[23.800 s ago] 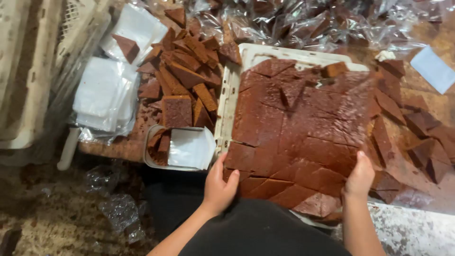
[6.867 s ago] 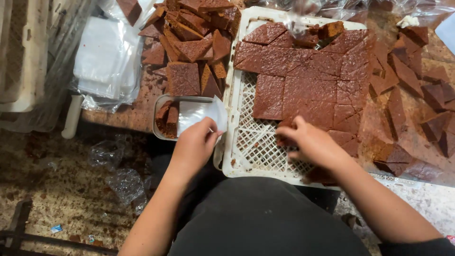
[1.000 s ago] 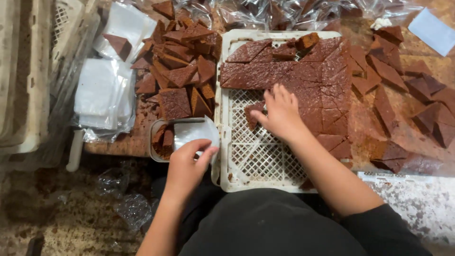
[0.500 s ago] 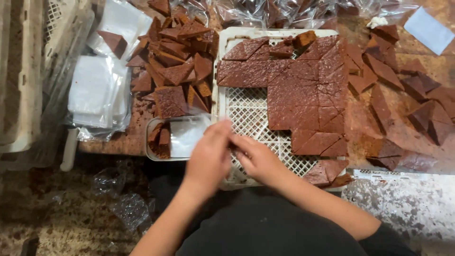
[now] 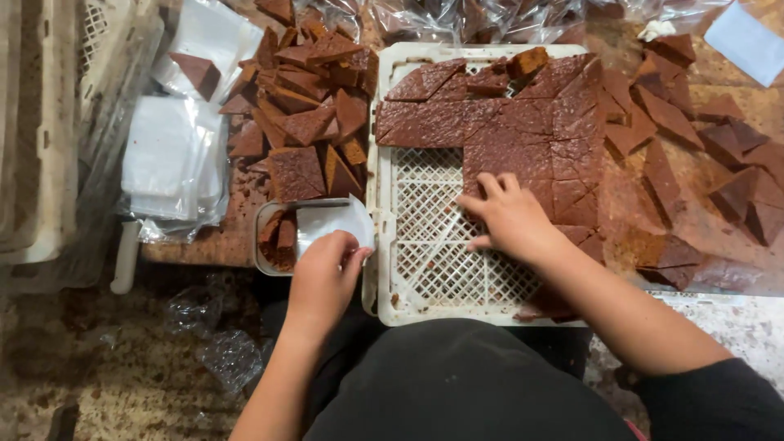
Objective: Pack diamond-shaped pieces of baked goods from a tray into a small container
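The right hand (image 5: 510, 216), fingers spread, rests on the brown slab (image 5: 523, 139); the left hand (image 5: 324, 273) pinches a clear bag (image 5: 331, 222) at lower left.

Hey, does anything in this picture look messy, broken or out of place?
Yes. Brown triangular pieces lie scattered loose on the table right of the white lattice tray, crumbs around them. One chunk sits askew atop the slab.

The bare lower-left lattice of the white plastic crate (image 5: 433, 261) offers open room. Flat brown cut slabs (image 5: 523, 122) block its top and right side, and a heap of brown wedge-shaped pieces (image 5: 306, 122) crowds the left.
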